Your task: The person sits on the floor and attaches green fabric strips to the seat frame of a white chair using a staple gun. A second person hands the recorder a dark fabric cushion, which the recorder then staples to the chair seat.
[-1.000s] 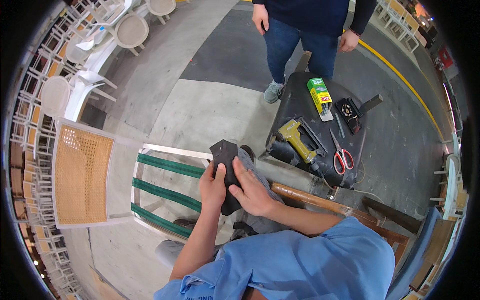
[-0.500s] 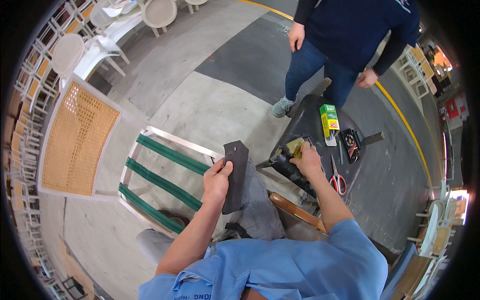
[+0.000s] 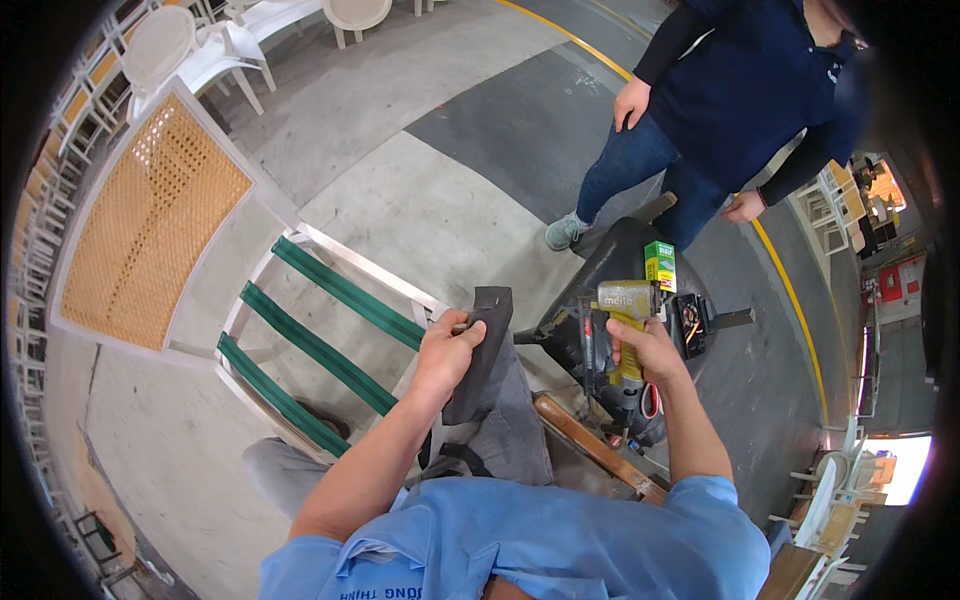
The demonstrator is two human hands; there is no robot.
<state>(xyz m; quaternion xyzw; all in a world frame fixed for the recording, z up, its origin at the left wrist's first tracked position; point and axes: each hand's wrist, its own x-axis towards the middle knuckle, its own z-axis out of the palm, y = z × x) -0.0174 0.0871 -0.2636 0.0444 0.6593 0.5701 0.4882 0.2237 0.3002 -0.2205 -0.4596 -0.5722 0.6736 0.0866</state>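
Note:
My left hand (image 3: 447,350) grips a dark grey, fabric-covered strip (image 3: 488,360), thumb on top. The strip stands tilted over my grey trouser leg, with a small staple-like light mark near its upper end. My right hand (image 3: 652,352) is wrapped round a yellow-green air staple gun (image 3: 627,302), held up over the black padded seat (image 3: 565,325). Left of my left hand lies a pale chair frame (image 3: 385,278) with green webbing straps (image 3: 330,285) across it. Its back is a woven cane panel (image 3: 155,225).
On the black seat are a green and yellow box (image 3: 660,265), a black tray (image 3: 692,322) and red-handled scissors (image 3: 652,402), partly hidden. A brown wooden rail (image 3: 590,440) lies nearby. A person (image 3: 740,90) in dark clothes stands beyond the seat. White chairs (image 3: 205,60) stand at far left.
My right hand has lifted the staple gun off the black seat and turned it upright. My left hand still holds the strip, now slightly farther right. The view has shifted a little.

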